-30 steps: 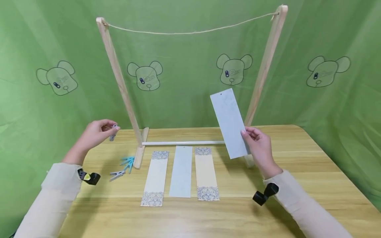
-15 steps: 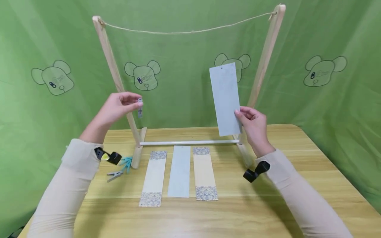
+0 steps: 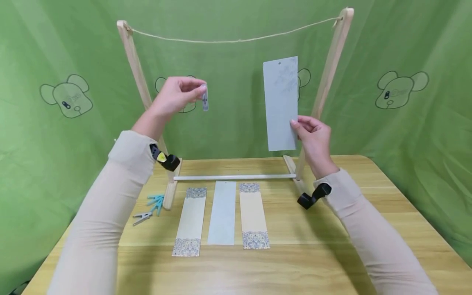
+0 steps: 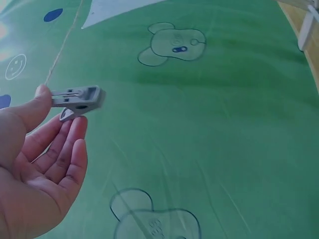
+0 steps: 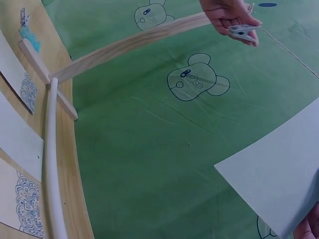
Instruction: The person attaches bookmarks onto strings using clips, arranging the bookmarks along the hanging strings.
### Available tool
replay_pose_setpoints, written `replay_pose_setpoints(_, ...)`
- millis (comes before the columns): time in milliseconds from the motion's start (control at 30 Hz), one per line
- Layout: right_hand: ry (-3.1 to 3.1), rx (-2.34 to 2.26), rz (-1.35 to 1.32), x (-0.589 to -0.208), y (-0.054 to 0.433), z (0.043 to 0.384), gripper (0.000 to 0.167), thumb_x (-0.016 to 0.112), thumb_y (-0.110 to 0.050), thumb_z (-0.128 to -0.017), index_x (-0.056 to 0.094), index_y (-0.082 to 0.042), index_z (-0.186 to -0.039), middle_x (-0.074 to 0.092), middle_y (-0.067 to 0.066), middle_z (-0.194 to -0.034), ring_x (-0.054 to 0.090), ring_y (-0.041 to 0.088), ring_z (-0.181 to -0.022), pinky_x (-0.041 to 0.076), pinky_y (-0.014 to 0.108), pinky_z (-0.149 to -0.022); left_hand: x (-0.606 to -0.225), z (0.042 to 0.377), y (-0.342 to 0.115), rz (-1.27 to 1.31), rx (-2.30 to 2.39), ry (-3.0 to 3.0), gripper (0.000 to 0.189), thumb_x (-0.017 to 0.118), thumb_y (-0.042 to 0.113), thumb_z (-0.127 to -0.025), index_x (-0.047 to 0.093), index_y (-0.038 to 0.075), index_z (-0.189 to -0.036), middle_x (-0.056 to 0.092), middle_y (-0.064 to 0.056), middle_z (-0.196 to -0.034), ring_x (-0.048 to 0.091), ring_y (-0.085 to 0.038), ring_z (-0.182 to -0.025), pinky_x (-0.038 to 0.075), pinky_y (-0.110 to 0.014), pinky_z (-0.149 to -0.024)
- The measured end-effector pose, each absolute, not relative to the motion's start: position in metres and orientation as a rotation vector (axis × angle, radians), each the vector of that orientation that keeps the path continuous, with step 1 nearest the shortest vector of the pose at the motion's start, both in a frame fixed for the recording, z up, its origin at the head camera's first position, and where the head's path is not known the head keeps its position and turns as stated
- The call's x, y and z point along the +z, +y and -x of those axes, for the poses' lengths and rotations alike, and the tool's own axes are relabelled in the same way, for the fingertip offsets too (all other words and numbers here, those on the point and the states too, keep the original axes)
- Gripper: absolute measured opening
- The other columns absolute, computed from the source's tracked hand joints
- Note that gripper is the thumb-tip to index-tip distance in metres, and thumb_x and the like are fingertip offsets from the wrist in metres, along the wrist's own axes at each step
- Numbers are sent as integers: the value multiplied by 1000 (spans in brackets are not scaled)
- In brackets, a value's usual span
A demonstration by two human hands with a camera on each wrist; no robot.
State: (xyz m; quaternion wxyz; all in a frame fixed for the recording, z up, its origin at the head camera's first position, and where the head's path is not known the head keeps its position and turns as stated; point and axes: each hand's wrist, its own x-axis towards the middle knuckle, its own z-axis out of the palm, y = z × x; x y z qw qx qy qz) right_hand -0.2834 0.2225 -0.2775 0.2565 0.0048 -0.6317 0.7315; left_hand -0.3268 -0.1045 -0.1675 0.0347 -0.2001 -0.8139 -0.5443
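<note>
My left hand (image 3: 180,96) pinches a grey clothespin (image 4: 79,97) between thumb and fingers, raised below the left half of the string (image 3: 221,41). In the left wrist view the clothespin's handle ends sit between thumb and fingertips. My right hand (image 3: 313,135) holds a pale blue-grey paper bookmark (image 3: 281,106) by its lower right edge. That bookmark stands upright in the air below the string's right half, its small punched hole at the top and a faint floral print near the upper right.
A wooden frame (image 3: 333,61) with a white crossbar (image 3: 236,177) carries the string. Before it lie a patterned cream bookmark (image 3: 189,221), a pale blue bookmark (image 3: 222,213) and another patterned bookmark (image 3: 254,215). Blue clothespins (image 3: 157,201) and a grey clothespin (image 3: 142,217) lie at the left.
My left hand has risen and moved right with the clothespin, away from the table's left side. My right hand has lifted the bookmark higher and turned it nearly upright.
</note>
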Motion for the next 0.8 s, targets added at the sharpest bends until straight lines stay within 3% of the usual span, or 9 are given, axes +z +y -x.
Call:
replay_pose_setpoints(133,-1691,1995,-9,-273,225,286,10,77,-9,-78,72,-14,-85,68,-6,-72,58,4,-61,48,13,-53,-149,329,-88,622,-1779,-2429,33,64,22,-90,62,8,-120,67,1,-97,59,-11,-91,48,-26,-86)
replay_pose_setpoints(500,-1711,1952,25,-261,221,291,14,77,-13,-78,71,-13,-90,68,-6,-76,58,5,-64,48,13,-56,-111,328,-53,575,-1836,-2413,35,70,19,-86,61,8,-118,65,-3,-111,59,-12,-99,47,-25,-91)
replay_pose_setpoints(800,-1711,1919,3,-250,219,294,16,77,-14,-78,71,-11,-92,68,-5,-77,59,6,-65,48,14,-56,-73,325,-26,605,-1796,-2428,33,66,16,-89,60,11,-121,62,-2,-119,56,-11,-108,45,-19,-93)
